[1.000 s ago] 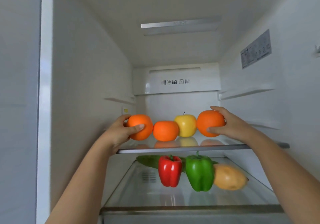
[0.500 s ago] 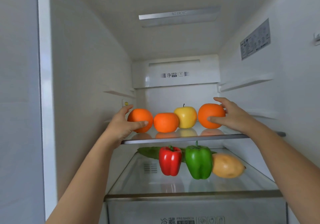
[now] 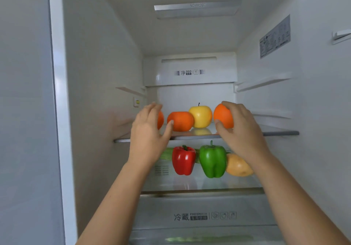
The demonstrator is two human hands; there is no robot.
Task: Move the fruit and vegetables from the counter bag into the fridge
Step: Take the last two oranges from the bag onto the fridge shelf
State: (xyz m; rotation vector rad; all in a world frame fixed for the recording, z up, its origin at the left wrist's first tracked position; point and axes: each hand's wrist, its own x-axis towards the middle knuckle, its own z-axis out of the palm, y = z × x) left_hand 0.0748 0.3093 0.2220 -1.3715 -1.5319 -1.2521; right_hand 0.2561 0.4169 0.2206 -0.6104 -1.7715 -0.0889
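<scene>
On the upper glass shelf (image 3: 281, 132) of the open fridge stand a row of fruit: an orange (image 3: 160, 120) at the left, a second orange (image 3: 181, 121), a yellow apple (image 3: 201, 116) and a third orange (image 3: 223, 116) at the right. My left hand (image 3: 148, 131) is in front of the left orange with its fingers spread, hiding most of it. My right hand (image 3: 241, 129) cups the right orange, fingers over its top and thumb at its lower front. On the lower shelf lie a red pepper (image 3: 183, 160), a green pepper (image 3: 212, 161), a potato (image 3: 238, 166) and something green (image 3: 166, 153) behind.
White fridge walls close in on both sides, with shelf rails (image 3: 262, 82) above the fruit. A crisper drawer (image 3: 205, 216) with printed labels sits under the lower glass shelf (image 3: 201, 189). The fridge's left frame (image 3: 58, 112) runs top to bottom.
My left hand has let go of the left orange and drawn back in front of it. My right hand stays on the right orange. The camera has tilted down a little.
</scene>
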